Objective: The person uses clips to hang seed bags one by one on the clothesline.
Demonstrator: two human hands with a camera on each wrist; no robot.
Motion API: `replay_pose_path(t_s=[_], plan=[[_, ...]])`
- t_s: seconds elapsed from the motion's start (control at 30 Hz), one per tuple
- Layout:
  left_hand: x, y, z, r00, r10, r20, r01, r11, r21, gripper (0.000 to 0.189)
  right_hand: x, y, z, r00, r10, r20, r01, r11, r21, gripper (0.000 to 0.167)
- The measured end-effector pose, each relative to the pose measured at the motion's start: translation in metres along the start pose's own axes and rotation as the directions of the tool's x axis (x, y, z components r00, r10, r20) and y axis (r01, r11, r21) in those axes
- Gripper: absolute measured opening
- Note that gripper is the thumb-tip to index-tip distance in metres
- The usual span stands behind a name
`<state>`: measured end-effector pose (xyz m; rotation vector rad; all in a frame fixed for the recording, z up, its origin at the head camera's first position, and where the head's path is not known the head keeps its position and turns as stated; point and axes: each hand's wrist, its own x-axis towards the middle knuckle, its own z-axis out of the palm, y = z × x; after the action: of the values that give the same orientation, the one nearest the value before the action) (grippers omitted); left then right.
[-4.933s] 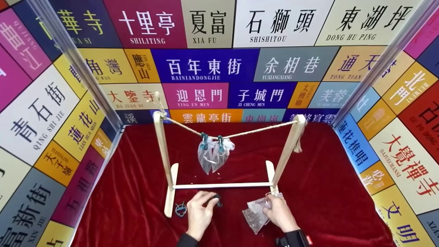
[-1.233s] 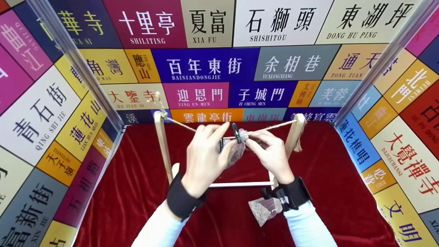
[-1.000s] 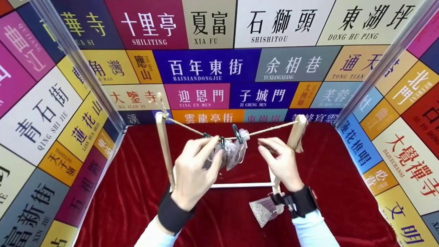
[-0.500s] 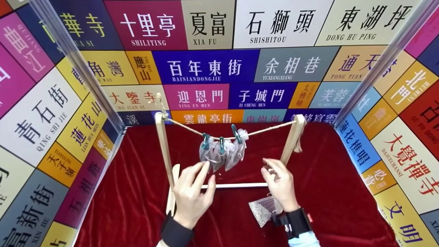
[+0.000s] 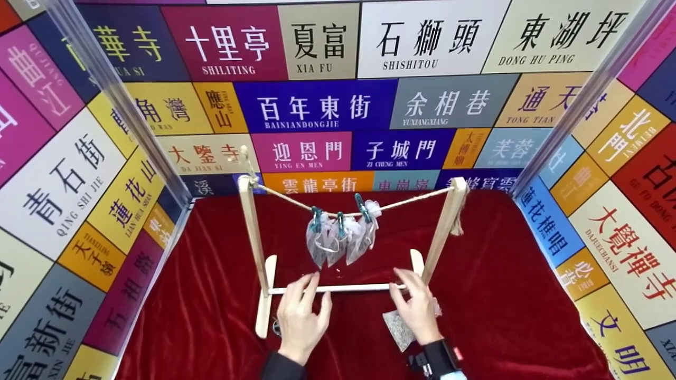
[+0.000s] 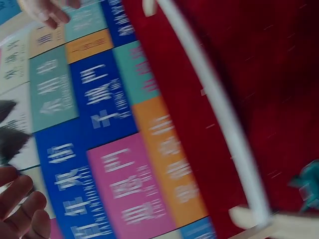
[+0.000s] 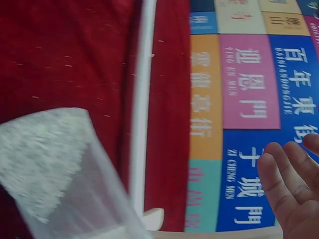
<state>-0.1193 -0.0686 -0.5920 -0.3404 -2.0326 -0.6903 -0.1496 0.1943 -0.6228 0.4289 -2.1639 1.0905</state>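
Observation:
Both hands hover low over the cloth, fingers relaxed, gripping nothing. My left hand (image 5: 303,316) is in front of the wooden stand's crossbar (image 5: 359,287), beside a teal clothespin (image 5: 276,327), mostly hidden in the head view but showing in the left wrist view (image 6: 309,184). Above a mesh sachet (image 5: 397,331) lying on the cloth is my right hand (image 5: 417,306), covering part of it. Pale grainy bits fill that sachet (image 7: 47,159) in the right wrist view. Three similar sachets (image 5: 339,248) hang from the rope (image 5: 417,199) by teal clothespins (image 5: 363,208); the rightmost clothespin tilts.
The rope spans the stand's left post (image 5: 252,237) and right post (image 5: 444,232), with feet resting on wrinkled red velvet cloth (image 5: 507,306). Panels with large printed characters (image 5: 317,105) wall in the back and both sides.
A third sachet now hangs at the right of the two hung earlier, clipped with a clothespin. Both hands have let go and come down towards me, the right one to the sachet on the cloth.

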Motion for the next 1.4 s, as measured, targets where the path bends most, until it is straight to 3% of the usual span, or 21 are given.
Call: replay_pose_path(t_s=[0.17,0.37,0.57,0.77,0.9,1.17,1.4], plan=[[-0.029,-0.009,0.013,0.998,-0.046,0.045,0.045,0.998,0.033,0.043,-0.014,0.003,0.01,0.999,-0.02,0.028,0.021,1.0,-0.01,0.039],[-0.054,-0.014,0.02,0.992,-0.094,0.083,0.086,0.992,0.087,0.04,-0.029,0.003,0.019,0.998,0.008,0.067,-0.008,1.0,-0.004,0.039],[-0.07,-0.016,0.022,0.982,-0.142,0.128,0.128,0.985,0.113,0.038,-0.043,0.002,0.028,0.995,0.031,0.099,-0.03,1.0,-0.007,0.039],[-0.075,-0.017,0.021,0.957,-0.231,0.175,0.211,0.969,0.126,0.037,-0.051,-0.002,0.037,0.99,0.05,0.133,-0.052,0.999,0.011,0.04],[-0.077,-0.02,0.017,0.928,-0.328,0.174,0.304,0.94,0.154,0.034,-0.055,-0.009,0.045,0.985,0.043,0.168,-0.05,0.998,0.038,0.039],[-0.082,-0.039,0.008,0.854,-0.501,0.142,0.462,0.855,0.235,0.036,-0.063,-0.03,0.065,0.976,-0.001,0.219,-0.024,0.993,0.112,0.039],[-0.093,-0.055,0.004,0.773,-0.615,0.152,0.551,0.771,0.319,0.039,-0.073,-0.05,0.078,0.937,-0.003,0.348,-0.055,0.986,0.156,0.04]])
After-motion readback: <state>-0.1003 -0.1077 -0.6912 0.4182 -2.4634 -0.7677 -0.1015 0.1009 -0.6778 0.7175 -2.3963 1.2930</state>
